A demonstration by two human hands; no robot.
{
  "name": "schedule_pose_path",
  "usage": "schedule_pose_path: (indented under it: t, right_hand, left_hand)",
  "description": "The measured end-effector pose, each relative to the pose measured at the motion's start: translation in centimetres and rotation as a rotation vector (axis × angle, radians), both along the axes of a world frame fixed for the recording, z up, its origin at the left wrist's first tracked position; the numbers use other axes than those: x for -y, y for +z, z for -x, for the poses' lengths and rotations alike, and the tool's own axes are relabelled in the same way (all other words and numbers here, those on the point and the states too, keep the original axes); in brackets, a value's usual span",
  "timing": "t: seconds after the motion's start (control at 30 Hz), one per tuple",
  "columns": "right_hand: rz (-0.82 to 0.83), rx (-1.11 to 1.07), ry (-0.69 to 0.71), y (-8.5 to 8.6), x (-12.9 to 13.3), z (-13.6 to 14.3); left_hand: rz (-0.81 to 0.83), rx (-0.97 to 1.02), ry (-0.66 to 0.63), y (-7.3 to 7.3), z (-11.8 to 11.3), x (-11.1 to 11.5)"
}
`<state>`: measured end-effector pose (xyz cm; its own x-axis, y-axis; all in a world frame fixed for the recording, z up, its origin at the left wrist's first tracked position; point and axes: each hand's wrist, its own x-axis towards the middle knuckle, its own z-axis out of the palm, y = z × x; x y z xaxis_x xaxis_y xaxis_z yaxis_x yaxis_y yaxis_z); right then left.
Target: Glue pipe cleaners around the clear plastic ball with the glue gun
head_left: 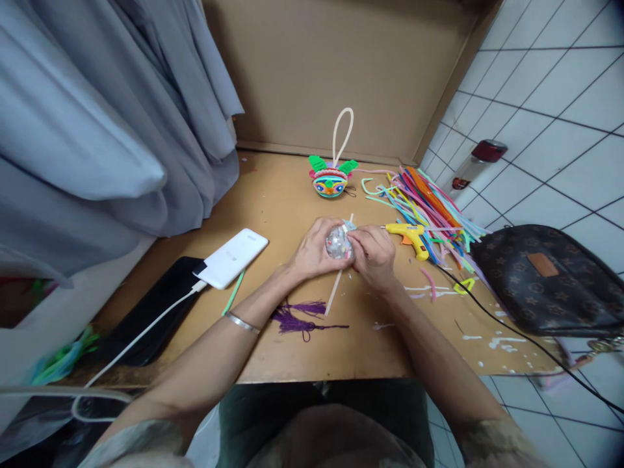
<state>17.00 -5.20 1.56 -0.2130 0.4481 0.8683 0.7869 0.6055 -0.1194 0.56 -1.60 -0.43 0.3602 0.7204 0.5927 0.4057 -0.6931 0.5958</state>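
My left hand (312,250) is curled around a clear round ball (337,243) with small coloured bits showing on it. The fingers of my right hand (377,257) are pinched together against the ball's right side; what they hold there is too small to make out. A pale blue patch shows at the ball's upper right. Below the ball lies a thin white strip (333,294), and purple tassels (297,318) rest nearer the table's front edge. Just right of my right hand is a yellow glue gun (413,239) on its side.
A colourful lion-head ornament (330,182) with a white loop stands at the back. Pipe cleaners (424,195) are heaped at right, beside a brown patterned bag (546,279). A white power bank (236,258) and black tablet (156,312) lie left; a black cord (487,309) runs right.
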Motion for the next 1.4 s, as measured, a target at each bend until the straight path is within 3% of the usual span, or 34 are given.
schedule_pose_path:
  t: [0.17,0.37,0.93,1.07,1.27,1.4]
  right_hand:
    - [0.057,-0.034,-0.028,0.0,-0.1,0.1]
    - [0.209,-0.169,0.046,0.3,-0.2,0.0]
    - [0.111,-0.061,-0.010,-0.1,-0.6,0.7]
    - [0.119,-0.111,0.046,0.2,-0.5,0.7]
    - [0.206,-0.323,0.146,1.1,-0.2,0.0]
    - [0.216,-0.288,0.178,1.0,0.0,-0.3]
  left_hand:
    - [-0.014,0.013,-0.002,0.0,0.0,-0.1]
    - [0.011,0.018,0.011,0.2,0.0,-0.2]
    - [-0.003,0.052,0.000,-0.1,-0.1,-0.4]
    - [0.008,0.064,-0.015,-0.2,0.0,-0.5]
    - [0.201,0.169,0.019,0.4,0.2,-0.5]
    - [0.345,0.204,0.034,0.8,0.3,-0.4]
